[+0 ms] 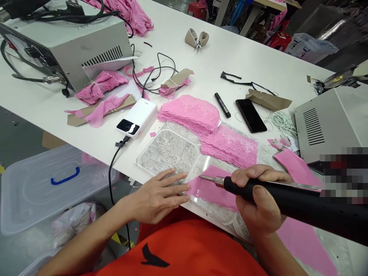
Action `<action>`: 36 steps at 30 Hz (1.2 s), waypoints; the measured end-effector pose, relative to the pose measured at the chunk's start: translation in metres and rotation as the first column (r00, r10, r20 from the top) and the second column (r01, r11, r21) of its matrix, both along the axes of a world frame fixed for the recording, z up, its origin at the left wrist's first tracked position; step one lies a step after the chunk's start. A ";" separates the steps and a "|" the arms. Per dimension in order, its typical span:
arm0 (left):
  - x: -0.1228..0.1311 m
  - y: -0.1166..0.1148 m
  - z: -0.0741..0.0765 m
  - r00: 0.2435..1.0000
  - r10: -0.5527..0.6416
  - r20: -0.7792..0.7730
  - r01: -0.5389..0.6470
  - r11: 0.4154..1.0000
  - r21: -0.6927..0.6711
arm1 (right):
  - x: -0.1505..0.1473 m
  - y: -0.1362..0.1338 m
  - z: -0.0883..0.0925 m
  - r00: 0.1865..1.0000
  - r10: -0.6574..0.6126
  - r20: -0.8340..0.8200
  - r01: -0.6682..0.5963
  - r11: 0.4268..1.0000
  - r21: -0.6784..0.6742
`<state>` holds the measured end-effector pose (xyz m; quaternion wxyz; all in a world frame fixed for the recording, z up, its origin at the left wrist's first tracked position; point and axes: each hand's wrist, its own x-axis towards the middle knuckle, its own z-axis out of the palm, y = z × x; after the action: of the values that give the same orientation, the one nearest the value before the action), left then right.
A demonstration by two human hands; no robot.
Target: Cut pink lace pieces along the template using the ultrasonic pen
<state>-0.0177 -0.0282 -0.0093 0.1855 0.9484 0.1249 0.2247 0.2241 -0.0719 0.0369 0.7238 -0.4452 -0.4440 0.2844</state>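
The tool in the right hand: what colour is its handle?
Black handle, best seen in the head view.

left hand (159,197): fingertips on pink fabric (217,191) | right hand (266,214): grips black-handled tool (296,199) | lace stacks (189,111): beyond

The black-handled tool (301,203) runs past the right edge, where a pixelated patch (345,172) masks what lies behind. The right hand (260,203) covers one end of the pink cloth (214,194). The power bank (145,115) has a display (128,126) too small to read; the top edge crops a pink fabric heap (129,15).
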 end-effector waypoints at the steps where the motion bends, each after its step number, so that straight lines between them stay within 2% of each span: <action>1: -0.001 0.000 0.000 1.000 -0.003 0.003 0.003 1.000 -0.001 | 0.000 -0.001 0.000 1.000 0.001 -0.003 -0.001 1.000 -0.002; 7: -0.005 -0.003 -0.001 1.000 -0.019 0.015 0.019 1.000 -0.002 | -0.009 -0.006 0.001 0.994 0.086 -0.067 -0.086 0.996 0.000; 17: -0.003 -0.004 0.001 1.000 -0.009 0.022 0.009 1.000 0.006 | -0.021 -0.004 0.000 0.992 0.129 -0.002 -0.129 0.992 -0.008; 24: -0.004 -0.003 0.002 1.000 -0.010 0.007 0.010 1.000 0.008 | -0.019 -0.006 -0.007 0.975 0.221 -0.006 -0.221 0.975 0.027; 28: -0.004 -0.002 0.006 0.999 -0.033 -0.008 0.033 0.998 0.049 | -0.009 -0.005 0.002 0.988 0.116 -0.103 -0.106 0.989 0.101; 31: 0.008 0.001 0.007 0.999 -0.010 0.039 0.006 0.994 0.107 | 0.022 -0.013 0.013 0.986 -0.044 -0.158 0.067 0.987 0.143; 33: 0.028 0.000 0.009 0.995 -0.006 0.099 -0.007 0.991 0.130 | 0.051 -0.026 0.020 0.974 -0.170 -0.149 0.193 0.969 0.152; 36: 0.073 -0.008 0.014 0.985 -0.028 0.171 0.001 0.989 0.151 | 0.095 -0.053 0.026 0.930 -0.342 -0.136 0.362 0.917 0.167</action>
<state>0.0555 -0.0365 0.0042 0.1253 0.9375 0.0840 0.3136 0.3192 -0.1250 0.0629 0.8242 -0.4317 -0.3432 0.1290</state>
